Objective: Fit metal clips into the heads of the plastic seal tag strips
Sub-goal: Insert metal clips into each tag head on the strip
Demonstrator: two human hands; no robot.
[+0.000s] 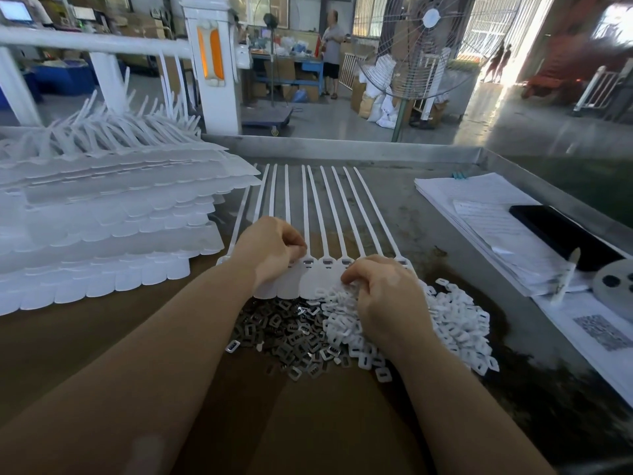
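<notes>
A joined row of white plastic seal tag strips (325, 214) lies flat in front of me, tails pointing away, heads (327, 261) near my hands. My left hand (270, 250) sits on the heads at the left end of the row, fingers curled down onto them; what they pinch is hidden. My right hand (383, 289) rests curled over the row's right end and a heap of white plastic caps (455, 317). A pile of small metal clips (294, 332) lies just below the tag flags, between my forearms.
Tall stacks of white tag strip sheets (102, 228) fill the left of the table. Papers (486, 228), a black phone (561, 234) and a grey disc (616, 282) lie at the right. The metal table has a raised rim (342, 145). A fan (418, 46) stands beyond.
</notes>
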